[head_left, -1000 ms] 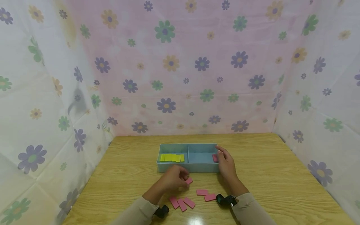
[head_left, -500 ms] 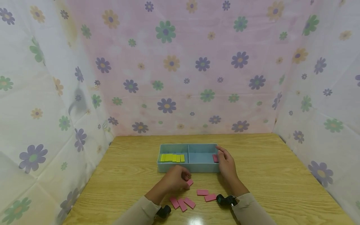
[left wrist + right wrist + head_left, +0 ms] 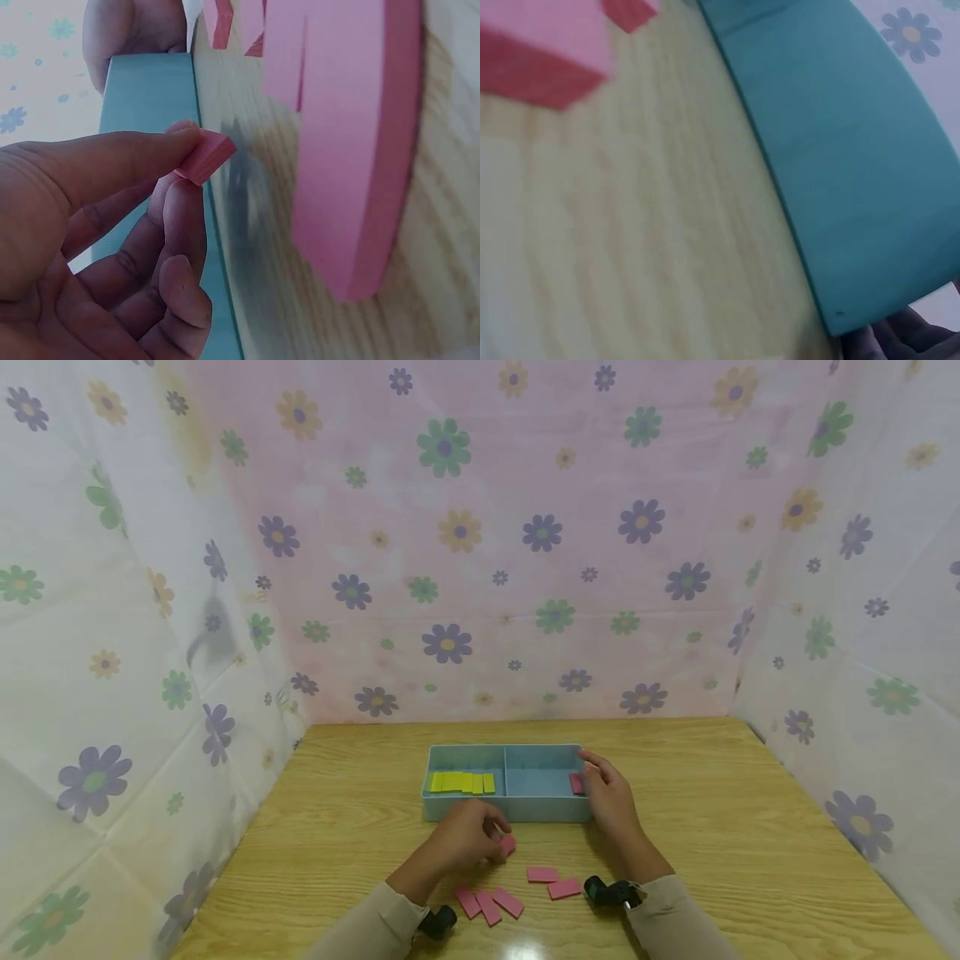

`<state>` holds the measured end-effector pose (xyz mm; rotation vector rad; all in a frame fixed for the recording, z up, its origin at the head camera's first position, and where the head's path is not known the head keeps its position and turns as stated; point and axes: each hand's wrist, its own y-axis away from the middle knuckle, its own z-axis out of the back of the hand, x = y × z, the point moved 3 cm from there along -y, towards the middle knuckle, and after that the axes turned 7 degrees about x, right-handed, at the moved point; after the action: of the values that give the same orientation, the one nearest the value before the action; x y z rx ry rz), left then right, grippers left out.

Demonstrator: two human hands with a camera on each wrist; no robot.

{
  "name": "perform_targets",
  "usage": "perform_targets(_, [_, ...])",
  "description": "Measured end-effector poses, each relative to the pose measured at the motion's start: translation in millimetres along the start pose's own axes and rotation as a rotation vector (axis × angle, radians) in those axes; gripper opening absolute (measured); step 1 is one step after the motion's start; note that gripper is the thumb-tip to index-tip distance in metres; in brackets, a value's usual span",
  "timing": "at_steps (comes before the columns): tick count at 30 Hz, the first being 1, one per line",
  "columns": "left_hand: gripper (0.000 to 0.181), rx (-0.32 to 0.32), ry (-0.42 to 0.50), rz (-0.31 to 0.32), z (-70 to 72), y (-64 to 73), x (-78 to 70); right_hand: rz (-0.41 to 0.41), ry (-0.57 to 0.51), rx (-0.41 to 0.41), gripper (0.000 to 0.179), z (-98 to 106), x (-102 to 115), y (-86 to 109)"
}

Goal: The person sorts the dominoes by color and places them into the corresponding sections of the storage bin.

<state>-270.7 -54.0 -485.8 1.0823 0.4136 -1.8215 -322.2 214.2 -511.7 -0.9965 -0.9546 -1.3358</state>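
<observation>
My left hand (image 3: 467,837) pinches a pink wooden domino (image 3: 206,156) between thumb and fingertips, just in front of the blue box (image 3: 465,810). In the left wrist view, the domino is tilted above the table. My right hand (image 3: 611,793) holds the right end of the box, its fingers at the end wall near the far corner. Yellow dominoes (image 3: 461,782) stand in a row in the box's left compartment. A pink domino (image 3: 576,783) is in the right compartment beside the right hand, which partly hides it.
Several pink dominoes (image 3: 508,902) lie flat on the wooden table (image 3: 337,827) between the forearms, in two loose groups. Black wrist cameras (image 3: 611,893) sit at both sleeves. Flowered cloth (image 3: 555,568) walls in the table at the back and sides.
The domino in my left hand has turned slightly between the fingers. My right hand stays at the box's end. The head view has shifted a little.
</observation>
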Motion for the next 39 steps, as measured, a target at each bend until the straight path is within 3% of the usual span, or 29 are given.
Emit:
perform_targets(9, [0.018,-0.030,-0.123,-0.030,5.6,-1.8,-13.8,-0.083,-0.058,0.073,0.039,12,-3,-6.4])
perform_targets(16, [0.011,-0.046,-0.192,-0.045,10.0,-6.2,-31.2,-0.054,-0.032,0.149,0.043,17,0,-4.1])
perform_targets(24, [0.010,-0.053,-0.126,-0.044,17.6,-18.0,-41.8,-0.009,-0.033,0.186,0.045,17,3,-1.3])
perform_targets(29, [0.011,-0.057,-0.036,-0.054,22.3,-27.8,-49.2,0.003,-0.027,0.192,0.046,18,3,-0.4])
perform_targets(34, [0.015,-0.037,0.064,-0.021,24.2,-38.0,-54.8,0.012,-0.009,0.193,0.045,17,0,-0.9])
perform_targets(39, [0.019,-0.057,0.108,-0.003,26.2,-49.1,-58.2,0.008,0.007,0.191,0.045,16,-2,-0.4])
